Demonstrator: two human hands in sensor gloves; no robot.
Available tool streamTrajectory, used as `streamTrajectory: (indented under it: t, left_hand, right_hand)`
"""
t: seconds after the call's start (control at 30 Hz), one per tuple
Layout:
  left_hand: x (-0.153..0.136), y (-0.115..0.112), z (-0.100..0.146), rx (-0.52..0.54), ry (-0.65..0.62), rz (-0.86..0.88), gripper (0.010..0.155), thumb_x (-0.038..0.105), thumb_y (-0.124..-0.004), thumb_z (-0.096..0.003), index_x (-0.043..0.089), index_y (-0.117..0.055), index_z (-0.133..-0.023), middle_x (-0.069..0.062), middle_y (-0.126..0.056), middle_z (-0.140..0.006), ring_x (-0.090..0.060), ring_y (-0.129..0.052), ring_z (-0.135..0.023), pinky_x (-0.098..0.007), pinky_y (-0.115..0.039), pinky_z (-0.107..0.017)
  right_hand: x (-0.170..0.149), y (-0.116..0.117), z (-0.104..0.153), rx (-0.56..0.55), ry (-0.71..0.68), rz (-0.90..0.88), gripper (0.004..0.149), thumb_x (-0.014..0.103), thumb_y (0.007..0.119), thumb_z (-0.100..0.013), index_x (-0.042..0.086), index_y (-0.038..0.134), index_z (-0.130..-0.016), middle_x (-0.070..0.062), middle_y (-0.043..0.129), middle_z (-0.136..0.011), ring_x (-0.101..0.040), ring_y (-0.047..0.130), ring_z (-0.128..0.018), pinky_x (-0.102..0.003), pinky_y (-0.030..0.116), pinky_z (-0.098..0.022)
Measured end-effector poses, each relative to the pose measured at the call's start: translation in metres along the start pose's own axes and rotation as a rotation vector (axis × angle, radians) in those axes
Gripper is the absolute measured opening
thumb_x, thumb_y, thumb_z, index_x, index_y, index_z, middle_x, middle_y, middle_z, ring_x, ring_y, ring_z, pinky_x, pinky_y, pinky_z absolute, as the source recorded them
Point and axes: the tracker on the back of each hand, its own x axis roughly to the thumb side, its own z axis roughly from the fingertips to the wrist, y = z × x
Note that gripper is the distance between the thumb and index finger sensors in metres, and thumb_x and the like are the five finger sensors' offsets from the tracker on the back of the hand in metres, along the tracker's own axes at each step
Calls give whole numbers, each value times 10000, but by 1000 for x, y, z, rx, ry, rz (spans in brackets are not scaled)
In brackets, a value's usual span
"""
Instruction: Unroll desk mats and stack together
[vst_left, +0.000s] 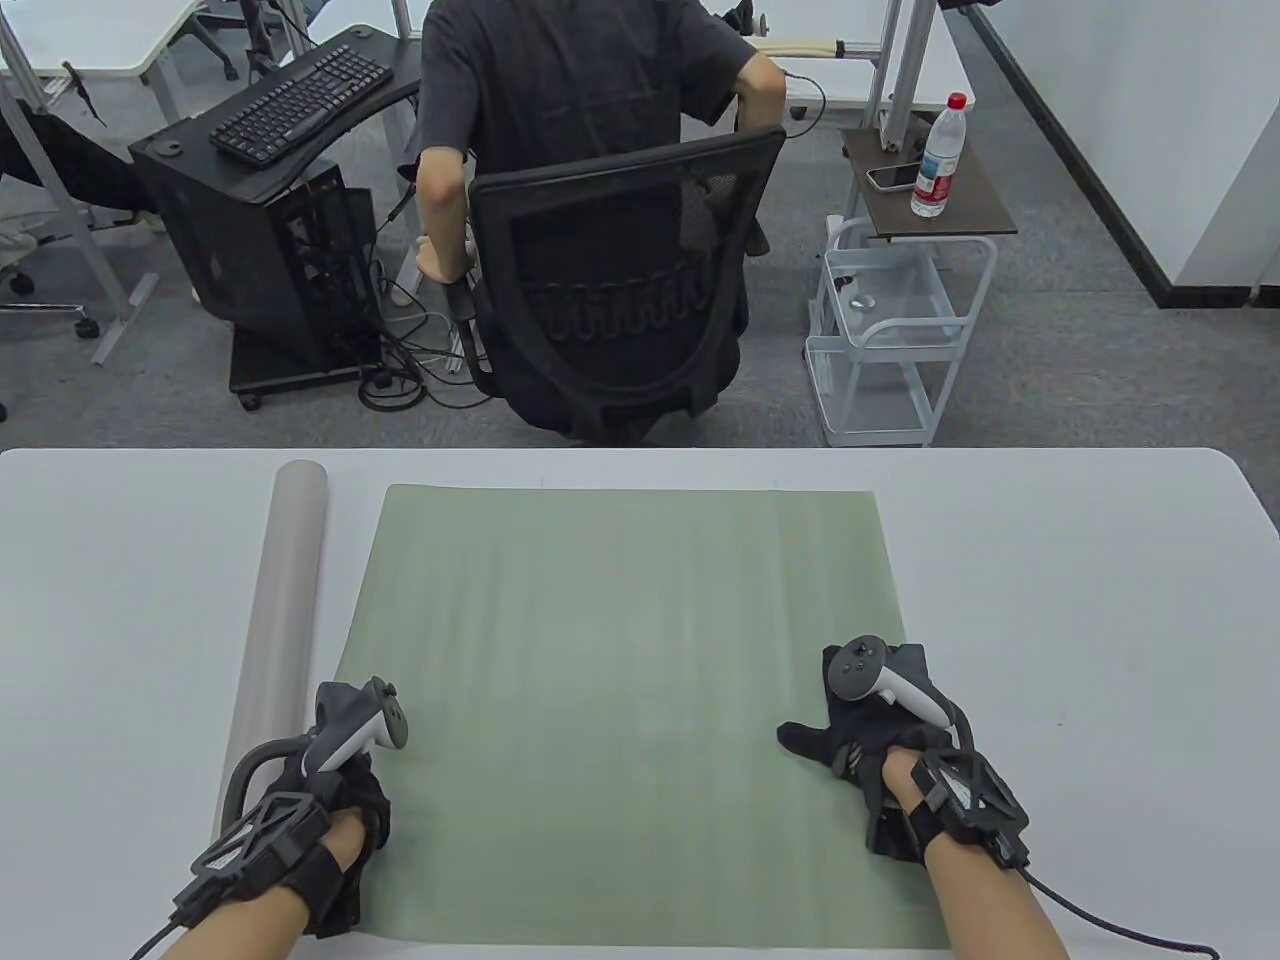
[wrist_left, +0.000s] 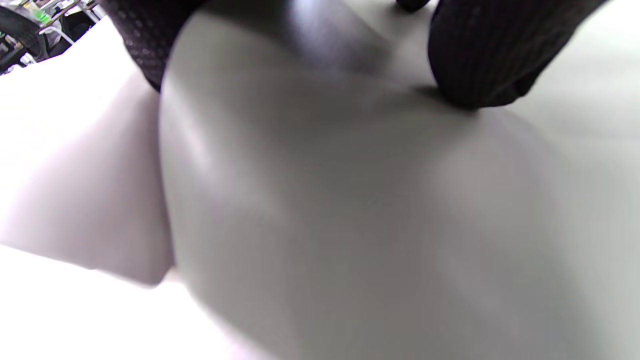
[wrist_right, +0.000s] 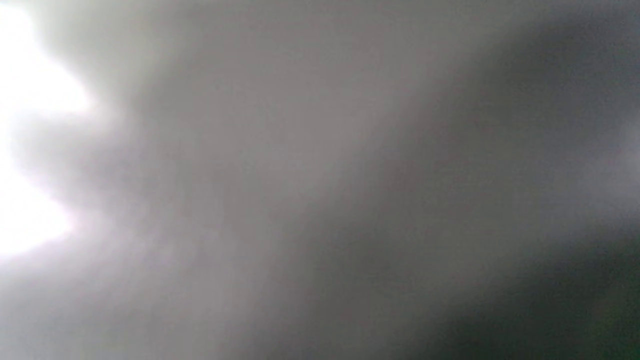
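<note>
A pale green desk mat (vst_left: 620, 700) lies unrolled and flat on the white table (vst_left: 1100, 620). A grey mat (vst_left: 285, 600) lies still rolled along its left side. My left hand (vst_left: 345, 790) rests on the green mat's left edge near the front. In the left wrist view its fingertips (wrist_left: 480, 65) press on the mat (wrist_left: 350, 225), with the roll (wrist_left: 100, 200) beside it. My right hand (vst_left: 860, 740) lies flat on the mat's right edge, thumb spread toward the middle. The right wrist view is a grey blur.
Beyond the table's far edge a person sits in a black mesh chair (vst_left: 620, 290). A white cart (vst_left: 890, 330) and a side table with a water bottle (vst_left: 940, 155) stand at the back right. Cables trail from both wrists.
</note>
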Motion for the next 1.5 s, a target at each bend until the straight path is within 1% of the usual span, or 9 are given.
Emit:
streamTrajectory:
  t: [0.2,0.33,0.43,0.53,0.67,0.77,0.83,0.9,1.5]
  left_hand:
    - [2,-19,13,-37,-5,-104,808,499,-848,-364,369,-340,-979,-190,-435,-1028,-254,-912,-640,-439,-838,-474]
    - [5,-34,20,-73,18,-235,863,506,-850,-360,260,-307,-984,-200,-500,-1027,-294,-915,-683,-478,-827,-488]
    - [6,-40,24,-74,20,-278,801,511,-817,-369,224,-391,-983,-212,-502,-1045,-348,-881,-752,-510,-813,-501]
    - [8,-42,28,-31,18,-321,755,533,-818,-359,162,-551,-959,-206,-330,-1087,-406,-737,-871,-526,-746,-562]
    - [10,-34,28,99,-54,-232,695,563,-768,-356,131,-686,-894,-126,-504,-1088,-419,-726,-925,-522,-727,-604]
    - [14,-28,19,105,-155,-66,760,576,-734,-356,140,-541,-948,-155,-427,-1105,-452,-653,-978,-549,-686,-640]
    - [17,-17,4,66,-187,58,813,596,-713,-348,137,-446,-963,-182,-342,-1101,-482,-572,-994,-565,-642,-661]
    - [21,-3,-10,52,-194,122,822,615,-700,-344,231,-369,-991,-192,-321,-1103,-508,-494,-1009,-590,-587,-683]
    - [93,131,-123,16,-84,331,929,694,-654,-320,177,-283,-997,-238,-243,-1098,-599,-392,-980,-626,-512,-697]
  right_hand:
    - [0,0,0,0,0,0,979,797,507,-318,373,-200,-846,39,-351,-883,-289,-352,-807,-550,-162,-560]
    - [0,0,0,1,0,0,979,796,508,-317,373,-200,-846,39,-351,-883,-289,-352,-806,-550,-162,-560]
    - [0,0,0,2,0,0,980,795,509,-317,373,-200,-845,39,-352,-882,-289,-352,-805,-550,-162,-559]
    - [0,0,0,5,0,0,981,794,510,-318,372,-201,-844,39,-353,-881,-289,-354,-804,-550,-163,-558]
    - [0,0,0,2,-3,0,982,792,511,-317,369,-201,-845,34,-352,-882,-293,-353,-804,-553,-163,-558]
    - [0,0,-1,8,-4,-1,983,789,515,-317,369,-202,-843,34,-356,-879,-294,-356,-800,-555,-165,-555]
    - [0,0,0,11,-3,-1,984,787,517,-317,369,-203,-842,33,-356,-878,-294,-357,-799,-555,-165,-554]
    - [0,0,0,10,-4,-1,985,787,518,-316,369,-202,-842,32,-355,-878,-295,-357,-799,-556,-164,-554]
    - [1,-1,-1,17,2,-2,984,787,520,-313,376,-204,-837,38,-360,-872,-291,-360,-795,-553,-166,-552]
